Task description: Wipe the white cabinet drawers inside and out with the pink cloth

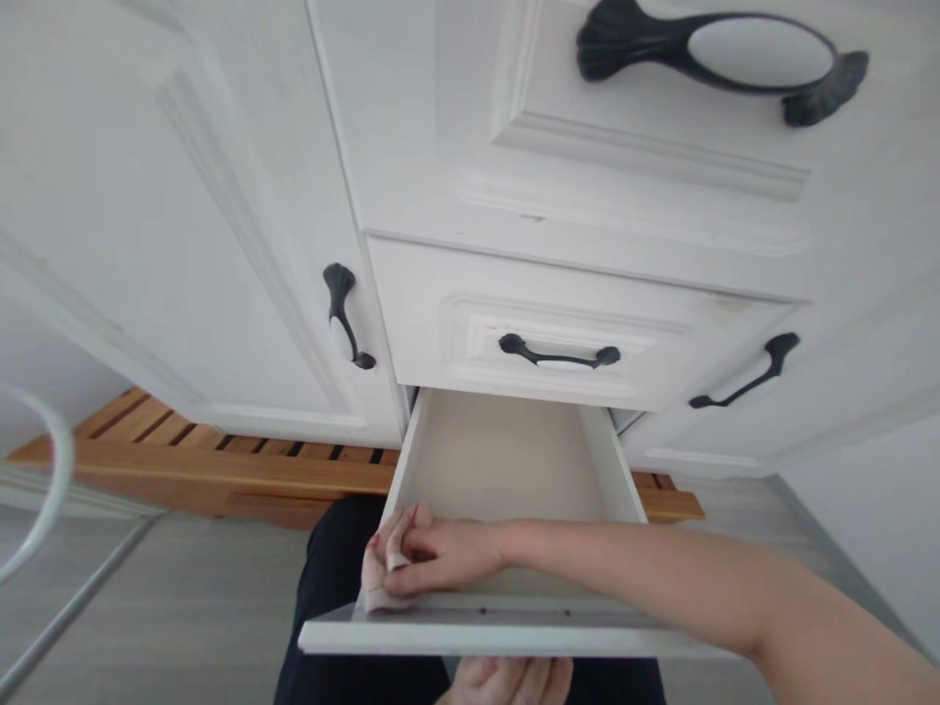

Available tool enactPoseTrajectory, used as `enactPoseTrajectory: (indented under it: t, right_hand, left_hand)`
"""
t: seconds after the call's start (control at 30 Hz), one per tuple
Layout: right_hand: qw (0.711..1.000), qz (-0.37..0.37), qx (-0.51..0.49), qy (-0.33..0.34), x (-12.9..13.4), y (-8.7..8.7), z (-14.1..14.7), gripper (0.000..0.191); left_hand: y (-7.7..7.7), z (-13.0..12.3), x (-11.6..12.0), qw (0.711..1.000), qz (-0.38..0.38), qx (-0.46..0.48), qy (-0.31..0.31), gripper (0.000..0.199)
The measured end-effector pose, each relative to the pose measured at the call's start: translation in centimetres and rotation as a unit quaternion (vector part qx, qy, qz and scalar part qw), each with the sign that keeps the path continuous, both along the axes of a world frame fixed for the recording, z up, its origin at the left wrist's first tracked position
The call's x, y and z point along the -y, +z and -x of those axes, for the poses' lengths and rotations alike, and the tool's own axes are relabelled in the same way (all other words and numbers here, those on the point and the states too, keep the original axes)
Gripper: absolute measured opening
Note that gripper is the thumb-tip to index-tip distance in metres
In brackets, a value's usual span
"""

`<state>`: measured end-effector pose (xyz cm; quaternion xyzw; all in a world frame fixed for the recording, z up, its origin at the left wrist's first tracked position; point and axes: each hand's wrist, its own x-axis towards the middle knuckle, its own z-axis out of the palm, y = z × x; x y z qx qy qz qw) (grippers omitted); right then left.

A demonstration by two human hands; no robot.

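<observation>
A person's right hand (451,556) held a thin, pale cloth (376,576) with small red marks, its fingers bent and closed around it. The fingers pressed the cloth over the left side wall (402,470) of a pulled-out white drawer (506,455), close to the corner where that wall met the front panel (514,641). The bare forearm (624,563) reached in from the right, across the drawer. Below these fingers, on the outer side of the front panel, the fingers of the left hand (512,681) showed in part, curled close to the panel's lower edge; whether they gripped anything could not be told.

Beside the right hand's fingers, the drawer's cream bottom lay bare. Two small dark spots (483,611) marked the inner side of the front panel, to the right of the fingers. Beyond the fingertips stood the white cabinet: a closed drawer (426,304) with a dark and white handle (562,360), and above it a larger panel with a bigger handle (764,51). Doors with similar handles stood farther up to the left (342,318) and right (764,377) of the fingers. A slatted wooden platform (220,480) ran under the cabinet, beyond the fingers. Nearer than the platform, the person's dark trousers (330,587) showed on both sides of the left hand, over a grey floor (220,597). A white curved tube (60,460) stood well to the left.
</observation>
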<state>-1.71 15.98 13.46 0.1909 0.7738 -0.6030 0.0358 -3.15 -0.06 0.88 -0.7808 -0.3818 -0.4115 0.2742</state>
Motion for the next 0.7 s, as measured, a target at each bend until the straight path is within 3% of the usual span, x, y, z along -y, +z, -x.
enactPoseTrajectory:
  t: [0.1,0.2,0.37,0.47,0.57,0.7]
  right_hand:
    - [0.986,-0.142,0.053,0.066,-0.4,1.4,-1.4,0.044]
    - [0.961,-0.21,0.143,0.108,-0.4,2.9,-4.6,0.047]
    - [0.889,-0.241,0.374,0.11,0.3,4.2,-13.2,0.058]
    - [0.868,-0.232,0.432,0.076,0.6,4.3,-16.9,0.066]
    - [0.89,-0.215,0.396,0.067,0.7,4.3,-17.6,0.069]
    - [0.952,-0.14,0.271,0.032,1.0,4.4,-14.5,0.061]
  left_hand:
    - [0.5,-0.6,-0.7,0.999,-0.034,0.014,-0.027,0.009]
    - [1.2,-0.4,-1.1,0.998,-0.035,-0.016,-0.047,0.015]
    - [0.6,-0.4,-0.9,0.999,-0.042,-0.001,-0.02,0.025]
    - [-0.3,-0.9,-0.7,0.998,-0.053,0.012,-0.013,0.024]
    - [-0.9,-1.1,-0.5,0.999,-0.043,0.009,-0.019,0.017]
    - [-1.6,-1.4,-0.6,0.999,-0.05,0.013,-0.011,0.014]
